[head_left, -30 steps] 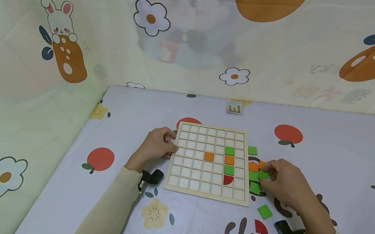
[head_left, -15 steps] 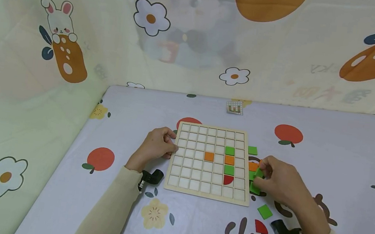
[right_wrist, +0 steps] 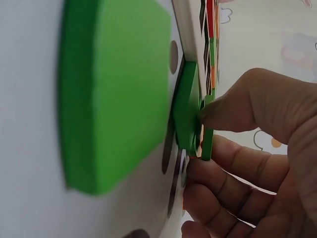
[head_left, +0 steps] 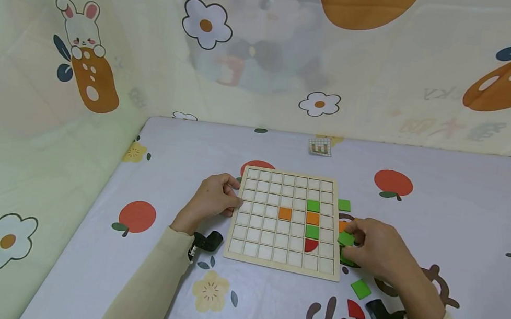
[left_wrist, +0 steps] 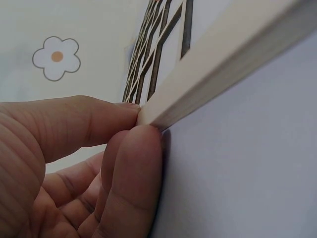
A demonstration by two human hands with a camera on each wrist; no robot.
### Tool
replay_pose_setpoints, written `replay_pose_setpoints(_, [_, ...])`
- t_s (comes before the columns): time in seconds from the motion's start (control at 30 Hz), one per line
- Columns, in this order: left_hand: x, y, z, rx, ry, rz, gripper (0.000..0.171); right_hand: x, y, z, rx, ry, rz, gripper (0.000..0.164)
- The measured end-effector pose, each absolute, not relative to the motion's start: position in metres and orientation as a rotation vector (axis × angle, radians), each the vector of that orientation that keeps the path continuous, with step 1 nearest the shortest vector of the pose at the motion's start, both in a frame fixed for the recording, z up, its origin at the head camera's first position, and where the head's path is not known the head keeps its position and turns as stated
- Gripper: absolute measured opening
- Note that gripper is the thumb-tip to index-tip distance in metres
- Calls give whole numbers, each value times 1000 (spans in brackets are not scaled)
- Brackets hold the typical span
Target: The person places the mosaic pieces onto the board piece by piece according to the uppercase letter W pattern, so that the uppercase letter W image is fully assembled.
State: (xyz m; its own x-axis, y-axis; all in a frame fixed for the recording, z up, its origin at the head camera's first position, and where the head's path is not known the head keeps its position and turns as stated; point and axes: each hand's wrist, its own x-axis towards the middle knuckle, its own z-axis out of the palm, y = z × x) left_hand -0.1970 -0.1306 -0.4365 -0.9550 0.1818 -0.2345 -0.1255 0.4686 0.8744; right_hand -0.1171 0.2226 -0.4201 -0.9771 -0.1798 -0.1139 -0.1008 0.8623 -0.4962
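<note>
A wooden grid board [head_left: 244, 261] lies flat in the middle of the table, with green, orange and red tiles in a few of its squares. My left hand [head_left: 214, 195] pinches the board's left edge between thumb and fingers; the left wrist view shows the fingertips [left_wrist: 141, 148] against the wooden rim. Beside the board's right edge, my right hand [head_left: 382, 247] pinches a green square tile [head_left: 346, 239] between thumb and fingers. Under and near that hand lie another green tile [right_wrist: 186, 106] and an orange tile [head_left: 342, 226], partly covered.
Off the board's right side lie a green tile [head_left: 344, 205], a loose green tile [head_left: 361, 288] and a red quarter-round tile [head_left: 356, 309]. A small pattern card [head_left: 320, 147] lies near the table's far edge. The tablecloth [head_left: 180, 156] carries printed fruit and flowers.
My right hand has picked a green tile out of the loose group, tipped it up, and moved slightly left towards the board. The left hand has stayed on the board's edge.
</note>
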Motion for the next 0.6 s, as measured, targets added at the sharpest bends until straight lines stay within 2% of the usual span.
replay_pose_setpoints(0.6, [-197,-131,-436,35,2428,1469,32,-118,219,-416,-224,2917,-753,32])
